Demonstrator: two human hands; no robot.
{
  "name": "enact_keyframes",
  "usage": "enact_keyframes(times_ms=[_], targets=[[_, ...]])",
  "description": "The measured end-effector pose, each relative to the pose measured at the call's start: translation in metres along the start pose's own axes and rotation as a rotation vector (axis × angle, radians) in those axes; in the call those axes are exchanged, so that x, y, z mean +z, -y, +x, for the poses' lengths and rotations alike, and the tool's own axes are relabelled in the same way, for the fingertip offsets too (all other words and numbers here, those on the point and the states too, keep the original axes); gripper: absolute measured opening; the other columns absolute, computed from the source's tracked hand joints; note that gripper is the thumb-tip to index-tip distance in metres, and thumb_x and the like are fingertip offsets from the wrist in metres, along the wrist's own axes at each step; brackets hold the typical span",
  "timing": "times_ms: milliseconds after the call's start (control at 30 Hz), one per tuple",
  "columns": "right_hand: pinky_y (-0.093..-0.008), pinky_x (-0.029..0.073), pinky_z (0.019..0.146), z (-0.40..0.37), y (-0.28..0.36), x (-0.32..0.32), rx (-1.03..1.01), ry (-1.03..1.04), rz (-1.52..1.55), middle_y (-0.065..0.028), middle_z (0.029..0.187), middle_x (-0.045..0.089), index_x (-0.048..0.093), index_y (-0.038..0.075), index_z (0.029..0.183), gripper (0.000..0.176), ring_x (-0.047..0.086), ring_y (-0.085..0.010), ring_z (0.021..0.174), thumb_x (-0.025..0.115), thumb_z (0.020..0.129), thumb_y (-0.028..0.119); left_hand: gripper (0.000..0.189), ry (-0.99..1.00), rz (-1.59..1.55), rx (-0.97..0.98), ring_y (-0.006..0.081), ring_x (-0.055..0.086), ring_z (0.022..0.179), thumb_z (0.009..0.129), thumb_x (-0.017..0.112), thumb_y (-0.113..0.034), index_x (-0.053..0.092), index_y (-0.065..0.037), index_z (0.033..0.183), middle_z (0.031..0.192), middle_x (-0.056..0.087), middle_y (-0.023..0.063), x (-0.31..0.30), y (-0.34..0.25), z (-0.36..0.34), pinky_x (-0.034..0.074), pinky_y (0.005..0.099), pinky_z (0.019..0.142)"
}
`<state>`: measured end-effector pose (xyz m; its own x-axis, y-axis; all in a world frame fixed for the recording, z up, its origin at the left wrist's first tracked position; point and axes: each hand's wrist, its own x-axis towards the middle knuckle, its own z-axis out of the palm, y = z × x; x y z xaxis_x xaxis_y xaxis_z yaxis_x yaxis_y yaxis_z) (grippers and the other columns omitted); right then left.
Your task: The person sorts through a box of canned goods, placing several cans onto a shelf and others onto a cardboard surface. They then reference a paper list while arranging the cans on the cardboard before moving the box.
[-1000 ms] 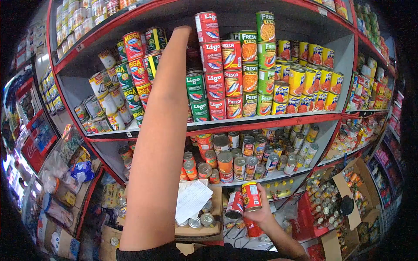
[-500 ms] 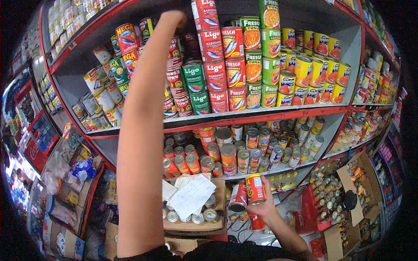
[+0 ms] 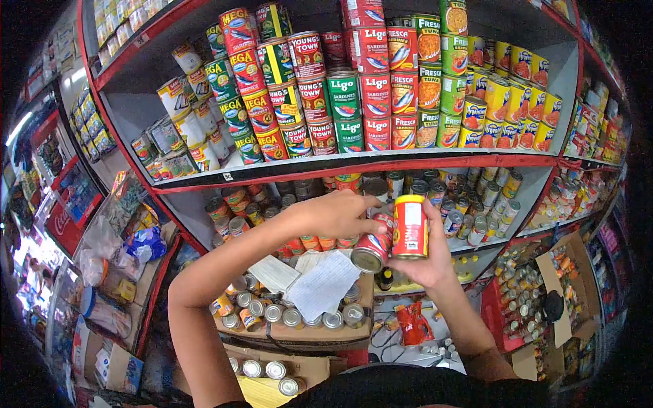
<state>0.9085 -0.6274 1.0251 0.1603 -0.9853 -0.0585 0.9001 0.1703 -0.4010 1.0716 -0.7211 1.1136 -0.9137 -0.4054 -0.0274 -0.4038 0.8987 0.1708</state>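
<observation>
My right hand (image 3: 435,255) holds two cans side by side in front of the shelves. One is a red can (image 3: 411,231) with a yellow lid, upright, its label facing me. The other is a darker red can (image 3: 376,243), tilted so its metal end points down toward me. My left hand (image 3: 337,214) reaches across from the left, its fingers curled at the upper part of the darker red can. Its exact grip there is partly hidden. Beyond both hands, stacked sardine cans (image 3: 375,95) line the upper shelf.
An open cardboard box (image 3: 299,333) holds several cans with handwritten papers (image 3: 320,282) on top. The lower shelf behind the hands carries more cans (image 3: 491,194). At the right stands an open carton (image 3: 575,292); a red packet (image 3: 413,325) lies below.
My left hand has come down from the upper shelf to the darker red can. My right hand has lifted both cans higher. The view has shifted, showing more of the stacked cans.
</observation>
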Motion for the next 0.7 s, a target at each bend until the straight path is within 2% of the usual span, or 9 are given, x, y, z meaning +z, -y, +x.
enact_keyframes(times_ms=[67, 100, 300, 367, 400, 500, 600, 667, 700], targets=[[-0.0525, 0.037, 0.091, 0.000, 0.001, 0.011, -0.026, 0.037, -0.154, -0.0104, 0.109, 0.058, 0.054, 0.011, 0.112, 0.053, 0.055, -0.0245, 0.100, 0.045, 0.084, 0.055, 0.066, 0.231, -0.568, -0.145, 0.0229, 0.063, 0.079, 0.082, 0.061, -0.041, 0.039, -0.002, 0.130, 0.097, 0.062, 0.0187, -0.008, -0.002, -0.002, 0.053, 0.0338, 0.067], [-0.0530, 0.039, 0.089, 0.001, 0.001, 0.012, -0.035, 0.080, -0.183, -0.0107, 0.112, 0.057, 0.051, 0.010, 0.116, 0.056, 0.055, -0.0255, 0.101, 0.041, 0.085, 0.056, 0.065, 0.254, -0.679, -0.136, 0.0167, 0.061, 0.078, 0.082, 0.062, -0.037, 0.038, -0.001, 0.130, 0.099, 0.061, 0.0133, -0.009, 0.001, -0.003, 0.053, 0.0293, 0.064], [-0.0509, 0.043, 0.085, -0.003, 0.013, 0.030, -0.123, 0.177, -0.231, -0.0112, 0.109, 0.058, 0.049, 0.008, 0.119, 0.061, 0.057, -0.0264, 0.099, 0.042, 0.084, 0.057, 0.065, 0.178, -0.717, -0.087, 0.0147, 0.057, 0.085, 0.076, 0.063, -0.030, 0.039, -0.001, 0.129, 0.103, 0.058, 0.0111, -0.021, 0.001, -0.011, 0.052, 0.0273, 0.064], [-0.0462, 0.048, 0.078, -0.007, 0.019, 0.039, -0.095, 0.285, -0.114, -0.0091, 0.099, 0.061, 0.054, 0.009, 0.110, 0.050, 0.060, -0.0214, 0.088, 0.047, 0.085, 0.052, 0.068, 0.101, -0.762, -0.062, 0.0149, 0.056, 0.089, 0.070, 0.062, -0.026, 0.039, 0.000, 0.129, 0.108, 0.056, 0.0111, -0.038, -0.002, -0.016, 0.052, 0.0274, 0.066], [-0.0533, 0.042, 0.087, -0.009, 0.020, 0.043, -0.073, 0.307, -0.004, -0.0136, 0.105, 0.058, 0.054, 0.009, 0.110, 0.051, 0.057, -0.0282, 0.097, 0.048, 0.084, 0.053, 0.066, 0.065, -0.762, -0.044, 0.0153, 0.056, 0.090, 0.069, 0.062, -0.025, 0.042, 0.000, 0.127, 0.110, 0.056, 0.0106, -0.051, -0.003, -0.020, 0.052, 0.0268, 0.068], [-0.0576, 0.030, 0.100, -0.017, 0.022, 0.049, -0.092, 0.337, 0.027, -0.0229, 0.115, 0.051, 0.053, 0.006, 0.112, 0.055, 0.046, -0.0388, 0.112, 0.051, 0.082, 0.052, 0.062, -0.144, -0.654, -0.038, 0.0166, 0.057, 0.092, 0.069, 0.062, -0.024, 0.046, -0.002, 0.124, 0.111, 0.056, 0.0094, -0.085, 0.003, -0.026, 0.052, 0.0293, 0.073], [-0.0574, 0.029, 0.100, -0.021, 0.022, 0.042, -0.080, 0.338, 0.041, -0.0232, 0.118, 0.050, 0.052, 0.005, 0.113, 0.055, 0.043, -0.0382, 0.116, 0.052, 0.082, 0.051, 0.063, -0.263, -0.503, -0.097, 0.0148, 0.058, 0.089, 0.069, 0.069, -0.029, 0.049, -0.002, 0.122, 0.108, 0.058, 0.0096, -0.118, 0.008, -0.030, 0.051, 0.0274, 0.072], [-0.0574, 0.028, 0.101, -0.020, 0.024, 0.032, -0.075, 0.354, 0.026, -0.0234, 0.119, 0.049, 0.052, 0.005, 0.113, 0.056, 0.043, -0.0384, 0.117, 0.050, 0.083, 0.051, 0.066, -0.342, -0.408, -0.072, 0.0155, 0.059, 0.085, 0.070, 0.074, -0.033, 0.050, 0.005, 0.119, 0.100, 0.060, 0.0108, -0.131, 0.019, -0.025, 0.052, 0.0279, 0.070], [-0.0576, 0.029, 0.100, -0.019, 0.024, 0.027, -0.064, 0.336, 0.045, -0.0243, 0.124, 0.045, 0.052, 0.004, 0.113, 0.057, 0.039, -0.0394, 0.119, 0.049, 0.083, 0.052, 0.063, -0.377, -0.339, -0.102, 0.0143, 0.059, 0.083, 0.068, 0.075, -0.039, 0.058, 0.004, 0.110, 0.091, 0.062, 0.0093, -0.137, 0.011, -0.025, 0.051, 0.0267, 0.068]])
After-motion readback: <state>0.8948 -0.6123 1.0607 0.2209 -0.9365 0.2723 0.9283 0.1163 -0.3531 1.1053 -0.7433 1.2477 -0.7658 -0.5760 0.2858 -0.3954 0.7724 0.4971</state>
